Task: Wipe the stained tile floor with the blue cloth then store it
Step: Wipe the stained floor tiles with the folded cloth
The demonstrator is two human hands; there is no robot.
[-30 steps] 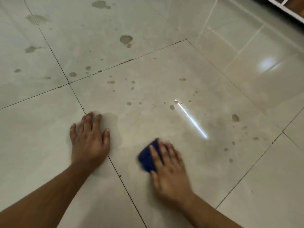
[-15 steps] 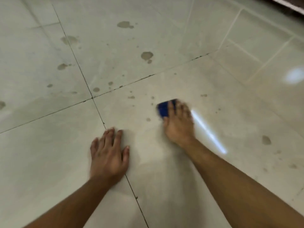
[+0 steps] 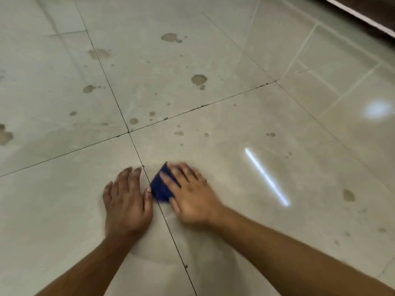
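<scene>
The right hand (image 3: pixel 190 195) is pressing the blue cloth (image 3: pixel 160 188) flat on the tile floor (image 3: pixel 235 129) with straight fingers, just beside the left hand (image 3: pixel 126 199), which is resting open. The cloth is looking soft and light; pinching one folded edge should lift it.

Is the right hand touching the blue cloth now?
Touching. In the head view the right hand lies flat on the blue cloth, its fingers spread over the cloth's top, pressing it against the tile floor.
</scene>
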